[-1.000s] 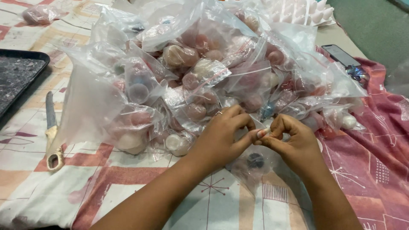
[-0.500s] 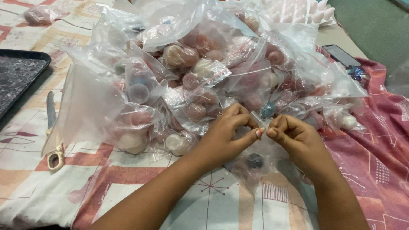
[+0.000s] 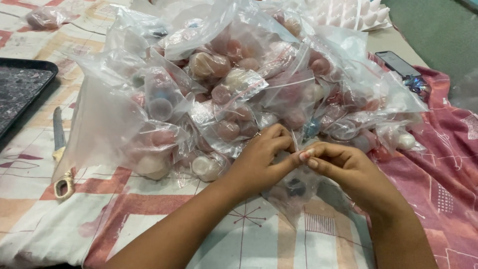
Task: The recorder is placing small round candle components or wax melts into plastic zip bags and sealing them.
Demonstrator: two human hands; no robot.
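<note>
Left hand (image 3: 261, 162) and right hand (image 3: 343, 167) meet fingertip to fingertip, both pinching the top edge of a small clear bag (image 3: 291, 192) hanging below them, long axis toward the person, bag heap (image 3: 239, 84) just beyond.

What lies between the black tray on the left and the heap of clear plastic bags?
In the head view, scissors lie on the patterned cloth between black tray and bag heap.
</note>
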